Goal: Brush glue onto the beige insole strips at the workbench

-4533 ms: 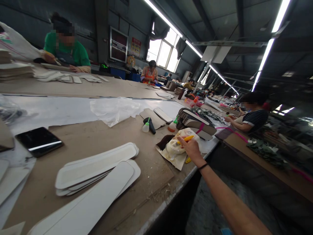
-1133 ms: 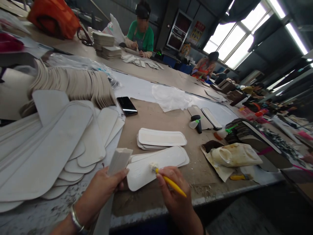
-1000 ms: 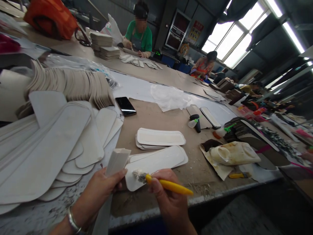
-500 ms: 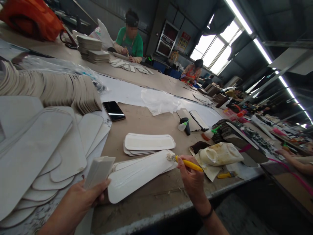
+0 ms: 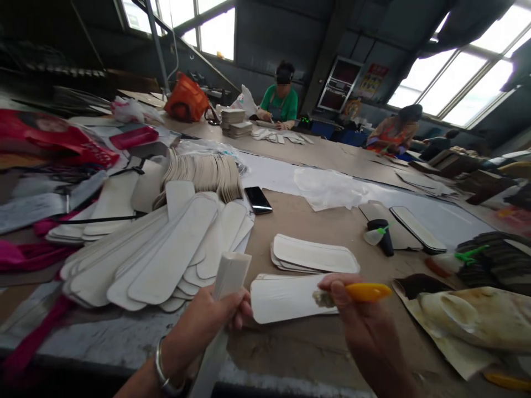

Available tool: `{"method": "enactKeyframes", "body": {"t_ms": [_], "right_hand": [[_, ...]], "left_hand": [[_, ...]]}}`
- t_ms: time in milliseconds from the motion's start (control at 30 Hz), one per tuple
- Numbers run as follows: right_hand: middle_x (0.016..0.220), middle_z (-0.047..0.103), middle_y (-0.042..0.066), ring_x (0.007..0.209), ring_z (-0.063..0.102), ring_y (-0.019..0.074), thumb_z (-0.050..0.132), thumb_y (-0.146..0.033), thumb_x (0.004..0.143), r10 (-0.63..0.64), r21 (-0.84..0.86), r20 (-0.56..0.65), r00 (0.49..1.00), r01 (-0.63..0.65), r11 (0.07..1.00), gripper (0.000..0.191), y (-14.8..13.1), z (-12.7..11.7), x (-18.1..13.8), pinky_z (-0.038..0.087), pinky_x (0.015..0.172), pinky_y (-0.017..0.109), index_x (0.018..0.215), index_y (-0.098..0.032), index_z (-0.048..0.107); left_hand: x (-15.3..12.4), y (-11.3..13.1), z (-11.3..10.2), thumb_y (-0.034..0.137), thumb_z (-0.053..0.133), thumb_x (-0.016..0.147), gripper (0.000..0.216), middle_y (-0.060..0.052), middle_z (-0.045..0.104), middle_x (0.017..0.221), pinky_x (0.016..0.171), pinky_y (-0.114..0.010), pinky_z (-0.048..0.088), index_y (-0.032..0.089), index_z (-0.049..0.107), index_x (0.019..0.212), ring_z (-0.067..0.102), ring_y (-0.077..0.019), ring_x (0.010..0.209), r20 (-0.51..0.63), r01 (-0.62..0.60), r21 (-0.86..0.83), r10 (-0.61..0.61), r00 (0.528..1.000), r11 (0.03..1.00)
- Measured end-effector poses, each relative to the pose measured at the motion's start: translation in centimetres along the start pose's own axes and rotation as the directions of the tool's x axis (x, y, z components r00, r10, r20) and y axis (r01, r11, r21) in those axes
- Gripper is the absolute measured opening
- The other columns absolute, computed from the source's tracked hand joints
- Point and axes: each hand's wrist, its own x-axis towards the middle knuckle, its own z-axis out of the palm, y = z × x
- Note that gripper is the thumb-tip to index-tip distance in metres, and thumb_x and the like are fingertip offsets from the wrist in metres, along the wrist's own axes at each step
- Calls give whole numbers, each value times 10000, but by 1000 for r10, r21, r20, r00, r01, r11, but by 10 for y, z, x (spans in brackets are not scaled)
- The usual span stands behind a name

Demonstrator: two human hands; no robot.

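Observation:
My left hand (image 5: 203, 318), with a bangle on the wrist, is closed round long white strips (image 5: 233, 273) that stick out above and below the fist. In my right hand (image 5: 365, 331) is a brush (image 5: 367, 292) with a yellow handle. Its whitish, clotted bristles are at the right part of a white rounded panel (image 5: 282, 298); I cannot tell whether they touch it. That panel lies on others on the brown table cover, its left end close to my left fingers. Just behind it is a small stack of similar panels (image 5: 315, 251).
Many loose white panels (image 5: 174, 249) are fanned out at left, before a curved row of panels (image 5: 203, 171). A phone (image 5: 258, 200) lies behind. To the right are a glue-stained container (image 5: 477, 315) and small bottles (image 5: 375, 235). Two co-workers (image 5: 280, 102) sit across the table.
My view has swung left, bringing the red and pink bags in. The brush is still in my right hand, over the top panel, and the strips remain in my left.

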Motion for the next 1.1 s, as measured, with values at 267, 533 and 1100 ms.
{"method": "enactKeyframes", "body": {"t_ms": [267,533,1100], "right_hand": [[489,515,-72,414,471,100,768,-587,661,326,454,538,777,-593,665,462,-23,69,-12,402,425,216,694,-216,496],[462,540,-74,366,470,71,831,-542,623,364,474,649,668,-730,493,505,-23,56,-22,319,364,158,773,-192,499],[515,451,-105,392,397,45,776,-656,593,474,444,476,741,-668,598,566,-13,52,-30,351,392,179,749,-193,492]], "left_hand": [[-28,-9,26,472,868,549,429,-64,680,610,477,-212,412,108,737,733,558,-115,487,219,167,-393,-84,972,904],[-34,-13,37,472,853,589,416,-73,686,619,461,-209,419,92,742,716,577,-125,495,283,116,-350,-13,959,929],[-36,-13,53,424,925,437,561,-99,737,689,629,-273,523,97,746,857,659,-197,624,73,155,-483,-136,988,862]]}}
